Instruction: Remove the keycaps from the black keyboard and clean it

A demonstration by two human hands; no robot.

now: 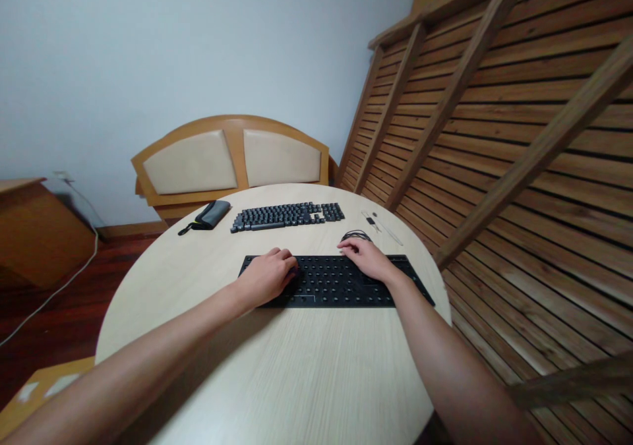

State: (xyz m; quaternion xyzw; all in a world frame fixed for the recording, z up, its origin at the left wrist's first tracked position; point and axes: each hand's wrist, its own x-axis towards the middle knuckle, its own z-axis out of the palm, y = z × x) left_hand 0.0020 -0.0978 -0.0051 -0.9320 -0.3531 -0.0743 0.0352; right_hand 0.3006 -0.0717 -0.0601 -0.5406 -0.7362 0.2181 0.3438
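A black keyboard base [329, 283], stripped of its keycaps, lies flat near the middle of the round table. My left hand [270, 275] rests on its left part with the fingers curled down. A small dark thing shows at those fingertips, too hidden to name. Over the upper right part of the base is my right hand [364, 257], its fingers stretched out to the left and holding nothing visible. A coiled black cable [357, 235] lies just behind the right hand. Farther back, the loose black keycaps [277, 217] are laid out in keyboard order.
A grey and black pouch [213, 214] lies at the back left of the table [306, 379]. A wire keycap puller [370, 221] and a thin light-coloured stick [391, 233] lie at the right. A slatted wooden frame [494, 135] leans along the right side; a padded headboard [237, 158] stands behind.
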